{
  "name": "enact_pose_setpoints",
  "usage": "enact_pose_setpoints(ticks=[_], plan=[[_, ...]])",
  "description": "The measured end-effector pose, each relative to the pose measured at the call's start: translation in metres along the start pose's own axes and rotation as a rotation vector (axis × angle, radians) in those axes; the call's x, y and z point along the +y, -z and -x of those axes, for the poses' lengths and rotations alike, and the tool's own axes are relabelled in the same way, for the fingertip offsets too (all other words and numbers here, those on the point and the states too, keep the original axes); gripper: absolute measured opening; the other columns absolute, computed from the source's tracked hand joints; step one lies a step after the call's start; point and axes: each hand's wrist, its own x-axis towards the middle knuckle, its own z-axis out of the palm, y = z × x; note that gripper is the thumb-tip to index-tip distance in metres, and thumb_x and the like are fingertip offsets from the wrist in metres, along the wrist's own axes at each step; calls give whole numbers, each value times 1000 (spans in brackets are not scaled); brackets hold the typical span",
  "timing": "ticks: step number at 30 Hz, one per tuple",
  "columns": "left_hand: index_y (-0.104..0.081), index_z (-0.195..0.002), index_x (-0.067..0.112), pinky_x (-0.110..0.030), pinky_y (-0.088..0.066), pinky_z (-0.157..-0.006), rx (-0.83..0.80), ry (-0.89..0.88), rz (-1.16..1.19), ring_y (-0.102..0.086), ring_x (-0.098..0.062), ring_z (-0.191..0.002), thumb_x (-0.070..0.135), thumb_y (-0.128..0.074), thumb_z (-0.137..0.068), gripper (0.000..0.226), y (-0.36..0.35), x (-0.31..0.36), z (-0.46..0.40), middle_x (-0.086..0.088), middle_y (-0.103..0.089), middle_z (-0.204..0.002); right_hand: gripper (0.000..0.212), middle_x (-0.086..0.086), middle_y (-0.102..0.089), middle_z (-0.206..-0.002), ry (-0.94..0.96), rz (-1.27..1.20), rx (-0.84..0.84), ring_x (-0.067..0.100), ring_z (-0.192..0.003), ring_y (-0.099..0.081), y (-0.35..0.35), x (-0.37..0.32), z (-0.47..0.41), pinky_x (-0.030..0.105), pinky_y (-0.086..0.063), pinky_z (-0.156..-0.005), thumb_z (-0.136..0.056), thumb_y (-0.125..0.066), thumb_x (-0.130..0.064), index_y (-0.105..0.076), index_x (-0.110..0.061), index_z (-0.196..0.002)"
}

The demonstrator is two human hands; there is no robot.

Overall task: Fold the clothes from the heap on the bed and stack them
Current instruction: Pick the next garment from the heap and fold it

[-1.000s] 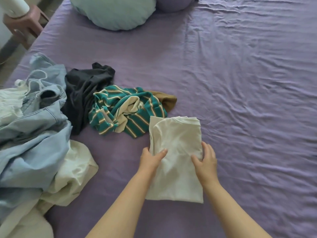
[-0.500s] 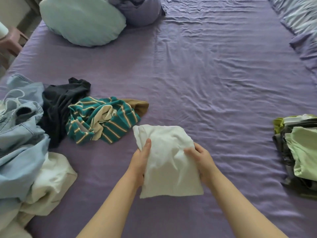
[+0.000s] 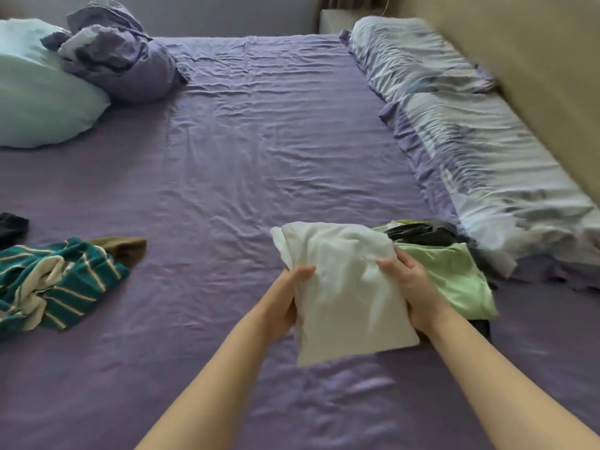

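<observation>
A folded white garment (image 3: 344, 287) is lifted off the purple bed sheet (image 3: 227, 177). My left hand (image 3: 285, 300) grips its left edge and my right hand (image 3: 409, 287) grips its right edge, thumbs on top. Just right of it lies a stack of folded clothes (image 3: 454, 277) with a light green piece on top and dark ones beneath; the white garment overlaps the stack's left side. At the left edge lie a teal striped garment (image 3: 55, 280), a brown piece (image 3: 123, 246) and a dark piece (image 3: 11, 222).
A light blue pillow (image 3: 39, 95) and a crumpled purple pillow (image 3: 120, 56) sit at the far left. A rolled striped quilt (image 3: 470, 138) runs along the right side beside a beige wall (image 3: 535, 60).
Both hands picked the folded white garment up off the bed and carried it right, to the stack. The view swung right, so the heap at the left mostly left the frame.
</observation>
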Motion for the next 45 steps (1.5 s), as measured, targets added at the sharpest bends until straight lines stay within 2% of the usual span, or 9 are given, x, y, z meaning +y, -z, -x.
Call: enact_pose_setpoints(ticks=[2, 6, 9, 12, 15, 19, 24, 32, 45], plan=[[-50, -134, 20, -39, -54, -85, -48, 12, -32, -66, -27, -104, 23, -53, -91, 43, -35, -4, -21, -9, -68, -118, 27, 7, -73, -94, 32, 24, 34, 21, -77, -69, 38, -16, 1, 32, -57, -62, -88, -59, -11, -69, -25, -108], [-51, -128, 24, -33, -58, -67, -113, 36, -48, -71, -21, -89, 19, -53, -90, 38, -93, -11, -59, -6, -72, -108, 27, 7, -72, -101, 62, 28, 143, 22, -84, -69, 105, -31, -3, 34, -59, -69, -89, -59, -14, -68, -26, -111], [-47, -129, 28, -34, -57, -71, -78, -18, -108, -70, -20, -93, 19, -55, -91, 39, -121, -26, -88, -1, -70, -110, 31, 5, -69, -112, 73, 96, 297, 19, -93, -67, 144, -20, -17, 35, -57, -80, -90, -61, -15, -64, -23, -119], [-32, -141, 33, -31, -53, -82, -44, -80, -355, -60, -17, -112, 21, -72, -83, 72, -128, -50, -103, 8, -59, -126, 51, 6, -58, -127, 21, 395, 403, 21, -112, -57, 165, 0, -31, 38, -47, -97, -89, -62, -11, -48, -15, -138], [-4, -152, 30, -23, -36, -102, 14, -129, -737, -38, -13, -133, 14, -78, -73, 109, -122, -74, -110, 12, -35, -146, 53, 17, -61, -120, -41, 608, 451, 25, -101, -57, 170, 22, -38, 38, -46, -93, -85, -62, -2, -48, -8, -135], [3, -151, 36, -27, -39, -93, 194, -136, -1037, -41, -22, -130, 21, -67, -80, 101, -113, -87, -112, -3, -32, -147, 50, 12, -57, -125, -79, 925, 522, 29, -110, -53, 164, 41, -39, 33, -40, -81, -85, -57, -9, -47, -14, -134], [-15, -148, 35, -37, -49, -85, 300, -165, -1186, -55, -22, -109, 36, -56, -87, 74, -108, -86, -89, -1, -52, -123, 60, 16, -45, -136, 68, 1426, 585, 35, -121, -42, 141, 38, -22, 42, -36, -97, -84, -54, -5, -38, -13, -142], [-49, -133, 30, -30, -46, -89, 443, -22, -1264, -56, -15, -113, 41, -49, -91, 43, -25, -80, -14, 8, -62, -120, 42, 1, -51, -132, 362, 1431, 158, 22, -120, -48, 30, 66, 12, 35, -36, -97, -89, -58, -20, -54, -19, -131], [-60, -119, 32, -27, -44, -91, 651, 169, -1240, -57, -15, -115, 52, -46, -89, 39, 169, -78, 118, 9, -63, -123, 42, -14, -47, -134, 242, 1729, -323, 11, -123, -44, -157, 162, 46, 27, -35, -97, -93, -40, -48, -43, -33, -133]])
